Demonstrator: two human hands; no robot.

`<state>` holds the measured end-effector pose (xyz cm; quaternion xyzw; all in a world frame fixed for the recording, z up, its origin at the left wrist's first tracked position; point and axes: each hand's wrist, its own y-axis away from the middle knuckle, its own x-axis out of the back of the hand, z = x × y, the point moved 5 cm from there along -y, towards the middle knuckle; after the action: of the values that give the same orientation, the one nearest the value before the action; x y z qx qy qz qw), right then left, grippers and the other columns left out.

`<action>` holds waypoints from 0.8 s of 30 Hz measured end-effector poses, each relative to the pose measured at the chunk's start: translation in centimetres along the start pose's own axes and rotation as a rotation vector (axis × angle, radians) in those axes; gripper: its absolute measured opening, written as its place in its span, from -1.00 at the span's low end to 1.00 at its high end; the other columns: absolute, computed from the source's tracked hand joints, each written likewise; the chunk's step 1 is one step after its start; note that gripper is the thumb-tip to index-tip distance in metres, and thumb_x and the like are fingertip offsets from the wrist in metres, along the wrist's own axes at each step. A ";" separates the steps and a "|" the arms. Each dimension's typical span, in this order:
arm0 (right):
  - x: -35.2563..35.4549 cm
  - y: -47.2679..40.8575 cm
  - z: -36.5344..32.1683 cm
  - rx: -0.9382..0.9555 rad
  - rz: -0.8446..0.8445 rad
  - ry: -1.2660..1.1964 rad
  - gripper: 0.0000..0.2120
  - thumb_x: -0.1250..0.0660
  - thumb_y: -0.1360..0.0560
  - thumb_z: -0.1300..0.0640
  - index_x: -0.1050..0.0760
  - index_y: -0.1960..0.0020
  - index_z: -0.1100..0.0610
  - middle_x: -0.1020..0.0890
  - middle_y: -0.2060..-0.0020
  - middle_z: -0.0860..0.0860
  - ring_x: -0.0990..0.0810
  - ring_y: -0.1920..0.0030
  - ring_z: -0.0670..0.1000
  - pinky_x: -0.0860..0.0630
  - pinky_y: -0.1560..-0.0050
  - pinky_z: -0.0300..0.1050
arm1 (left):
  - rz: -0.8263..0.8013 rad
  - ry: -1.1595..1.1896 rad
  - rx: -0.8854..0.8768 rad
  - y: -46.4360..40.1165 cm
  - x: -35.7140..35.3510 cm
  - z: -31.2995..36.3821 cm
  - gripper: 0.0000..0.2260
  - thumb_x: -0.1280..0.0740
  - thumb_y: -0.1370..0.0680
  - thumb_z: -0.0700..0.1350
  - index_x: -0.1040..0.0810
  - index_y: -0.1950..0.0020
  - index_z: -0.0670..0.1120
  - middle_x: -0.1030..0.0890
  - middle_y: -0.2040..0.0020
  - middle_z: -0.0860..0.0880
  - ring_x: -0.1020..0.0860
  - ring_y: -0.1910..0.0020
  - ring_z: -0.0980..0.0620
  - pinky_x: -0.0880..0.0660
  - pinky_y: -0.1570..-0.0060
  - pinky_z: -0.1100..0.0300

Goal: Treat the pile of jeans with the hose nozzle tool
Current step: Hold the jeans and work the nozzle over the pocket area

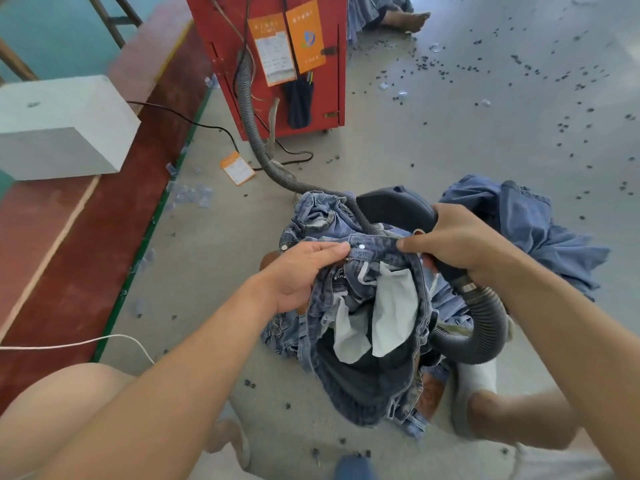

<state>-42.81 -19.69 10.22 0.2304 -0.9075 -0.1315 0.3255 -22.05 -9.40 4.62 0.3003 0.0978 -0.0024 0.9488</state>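
The left hand pinches the waistband of a pair of jeans between thumb and fingertips, just left of a silver rivet. The right hand curls around the dark hose nozzle tool while its fingertips also pinch the same waistband further right, so the band is stretched taut between the 2 hands.

The held jeans are mid-blue, faded denim, turned open at the waist so the white pocket linings and dark interior show; they hang toward the near side, long axis running far to near. They sit on top of the pile of jeans in the middle of the grey floor, with more blue denim spread to the right.

The nozzle's broad black head points far-left, its long axis slanting from near-right to far-left. From its near end a ribbed grey hose curves under the right wrist; hose also runs from the pile to a red cabinet at the far side. Dark scraps dot the floor far right.
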 end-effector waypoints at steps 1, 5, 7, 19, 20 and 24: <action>-0.1 0.0 -0.2 0.013 0.015 0.046 -0.71 -0.58 -0.45 0.09 -0.53 0.00 0.18 -0.61 0.37 0.10 -0.56 0.49 0.00 -0.56 0.40 -0.04 | 0.007 0.040 0.014 0.0 -0.1 -0.1 -0.70 -0.31 -0.69 -0.08 -0.61 -0.34 -0.21 -0.67 -0.25 -0.21 -0.63 -0.27 -0.17 -0.52 -0.35 -0.13; 0.5 1.3 -1.7 0.166 0.186 0.338 -0.60 -0.36 -0.54 -0.27 -0.46 -0.04 0.07 -0.63 0.28 0.05 -0.66 0.30 0.08 -0.64 0.22 0.11 | 0.151 0.196 0.062 0.1 0.3 -0.2 -0.69 -0.30 -0.68 -0.09 -0.62 -0.31 -0.26 -0.64 -0.25 -0.29 -0.62 -0.20 -0.23 -0.51 -0.34 -0.24; 1.7 3.0 -2.7 0.256 0.207 0.329 -0.63 -0.26 -0.51 -0.36 -0.42 0.00 -0.06 -0.62 0.40 -0.01 -0.64 0.40 -0.01 -0.59 0.36 0.01 | 0.187 0.237 0.066 0.2 0.8 -0.1 -0.72 -0.32 -0.66 -0.09 -0.64 -0.26 -0.24 -0.66 -0.22 -0.27 -0.59 -0.21 -0.24 -0.48 -0.37 -0.24; -1.2 4.6 -3.8 0.274 0.132 0.510 -0.67 -0.26 -0.57 -0.29 -0.42 -0.05 -0.03 -0.58 0.28 -0.02 -0.58 0.32 0.00 -0.54 0.29 0.00 | 0.203 0.321 0.102 0.1 0.9 -0.4 -0.69 -0.35 -0.65 -0.09 -0.60 -0.33 -0.22 -0.61 -0.32 -0.27 -0.61 -0.08 -0.19 -0.55 -0.30 -0.14; -0.5 4.5 -3.9 0.271 0.150 0.468 -0.68 -0.26 -0.55 -0.31 -0.42 -0.02 -0.06 -0.59 0.33 -0.02 -0.58 0.37 -0.01 -0.54 0.34 -0.01 | 0.208 0.322 0.099 0.1 1.0 -0.3 -0.68 -0.36 -0.65 -0.09 -0.60 -0.34 -0.22 -0.61 -0.32 -0.27 -0.60 -0.07 -0.19 -0.55 -0.30 -0.14; 0.2 5.6 -3.6 0.334 -0.052 0.502 -0.75 -0.25 -0.45 -0.39 -0.39 0.10 -0.24 -0.61 0.33 -0.18 -0.58 0.46 -0.14 -0.45 0.48 -0.18 | 0.222 0.364 0.083 0.0 1.7 -0.1 -0.73 -0.35 -0.65 -0.09 -0.62 -0.29 -0.20 -0.61 -0.32 -0.27 -0.60 -0.09 -0.19 -0.56 -0.28 -0.12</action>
<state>-42.51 -15.34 15.20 0.3294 -0.8016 0.0722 0.4936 -20.45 -9.30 4.25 0.3433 0.2336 0.1522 0.8969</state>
